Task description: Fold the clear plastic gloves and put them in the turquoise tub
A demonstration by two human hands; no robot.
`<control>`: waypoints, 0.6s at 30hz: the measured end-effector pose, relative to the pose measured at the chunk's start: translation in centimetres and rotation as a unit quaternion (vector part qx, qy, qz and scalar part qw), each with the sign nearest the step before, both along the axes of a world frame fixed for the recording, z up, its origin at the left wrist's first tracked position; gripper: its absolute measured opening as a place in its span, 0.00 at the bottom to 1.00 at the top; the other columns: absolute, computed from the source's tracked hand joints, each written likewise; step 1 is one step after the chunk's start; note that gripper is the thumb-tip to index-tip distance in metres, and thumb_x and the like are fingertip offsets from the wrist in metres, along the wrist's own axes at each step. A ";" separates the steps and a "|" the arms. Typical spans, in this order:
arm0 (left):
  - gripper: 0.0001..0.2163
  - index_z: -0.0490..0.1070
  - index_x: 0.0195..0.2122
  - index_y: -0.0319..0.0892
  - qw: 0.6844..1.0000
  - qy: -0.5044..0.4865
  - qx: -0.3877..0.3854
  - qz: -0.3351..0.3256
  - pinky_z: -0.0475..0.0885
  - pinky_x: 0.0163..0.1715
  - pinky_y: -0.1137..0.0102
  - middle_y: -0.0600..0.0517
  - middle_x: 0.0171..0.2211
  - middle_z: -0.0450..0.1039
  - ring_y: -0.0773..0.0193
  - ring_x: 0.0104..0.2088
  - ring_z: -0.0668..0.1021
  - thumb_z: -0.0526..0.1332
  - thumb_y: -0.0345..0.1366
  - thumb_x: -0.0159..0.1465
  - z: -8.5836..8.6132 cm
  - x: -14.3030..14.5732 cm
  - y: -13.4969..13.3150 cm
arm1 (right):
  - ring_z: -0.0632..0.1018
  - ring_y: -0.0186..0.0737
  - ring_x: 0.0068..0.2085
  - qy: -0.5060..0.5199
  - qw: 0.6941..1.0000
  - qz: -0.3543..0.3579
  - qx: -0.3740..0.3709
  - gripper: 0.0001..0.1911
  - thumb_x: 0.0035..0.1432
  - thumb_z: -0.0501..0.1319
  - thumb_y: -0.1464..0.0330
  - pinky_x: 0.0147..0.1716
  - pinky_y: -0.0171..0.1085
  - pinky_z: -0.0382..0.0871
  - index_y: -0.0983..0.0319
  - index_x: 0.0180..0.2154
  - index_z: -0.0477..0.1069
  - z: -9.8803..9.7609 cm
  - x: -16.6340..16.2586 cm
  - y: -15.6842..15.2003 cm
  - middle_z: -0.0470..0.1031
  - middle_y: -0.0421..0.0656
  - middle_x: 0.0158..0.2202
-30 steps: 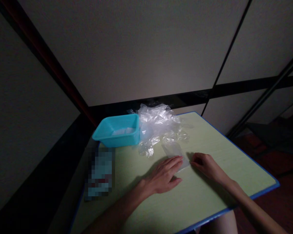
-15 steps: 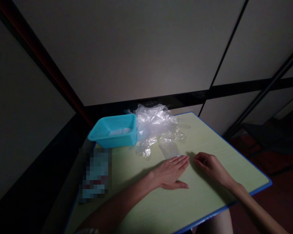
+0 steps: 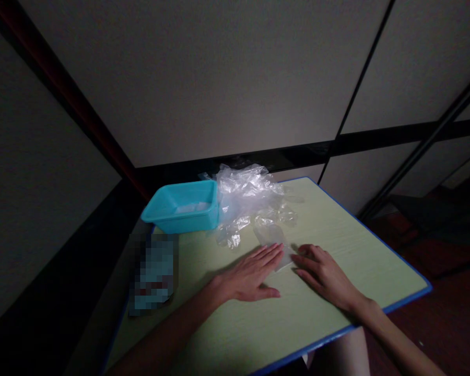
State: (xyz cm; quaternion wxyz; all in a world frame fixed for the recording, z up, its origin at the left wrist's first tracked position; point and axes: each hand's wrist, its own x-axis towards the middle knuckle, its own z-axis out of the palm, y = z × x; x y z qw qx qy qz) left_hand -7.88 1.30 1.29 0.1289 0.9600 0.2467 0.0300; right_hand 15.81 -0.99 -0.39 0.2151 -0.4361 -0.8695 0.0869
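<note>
The left hand [image 3: 247, 275] lies flat and open, palm down, grasping nothing, with its fingertips on the near edge of a flat clear plastic sheet [image 3: 273, 241]. The right hand [image 3: 323, 272] is also open and flat, with its fingers at the sheet's right corner. The sheet lies on the green table [image 3: 360, 261], just before a crumpled plastic pile [image 3: 250, 198] beside a teal tub [image 3: 180, 209].

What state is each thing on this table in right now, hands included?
left hand: open, flat, palm down, fingertips on the flat clear plastic piece.
right hand: open, palm down, fingertips at that piece's right edge.
flat clear plastic piece: smoothed flat on the table, between the hands.
pile of clear plastic gloves: crumpled, loose, against the turquoise tub.
turquoise tub: upright, something pale inside.
</note>
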 end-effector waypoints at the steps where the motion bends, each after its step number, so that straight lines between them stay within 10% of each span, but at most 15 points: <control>1: 0.37 0.36 0.61 0.33 1.000 0.002 0.001 -0.001 0.40 0.59 0.63 0.43 0.63 0.34 0.59 0.61 0.39 0.48 0.54 0.61 -0.2 -0.3 -0.2 | 0.67 0.48 0.47 -0.012 1.000 -0.003 0.016 0.16 0.58 0.53 0.65 0.43 0.47 0.64 0.61 0.47 0.67 -0.2 0.1 0.0 0.65 0.52 0.47; 18: 0.33 0.42 0.61 0.34 0.998 0.028 0.043 -0.025 0.41 0.59 0.64 0.44 0.62 0.37 0.59 0.61 0.41 0.48 0.52 0.62 -0.3 -0.1 -0.9 | 0.52 0.53 0.60 -0.043 0.998 -0.010 0.033 0.20 0.58 0.53 0.63 0.52 0.56 0.55 0.60 0.52 0.64 -1.9 1.0 -0.6 0.49 0.49 0.61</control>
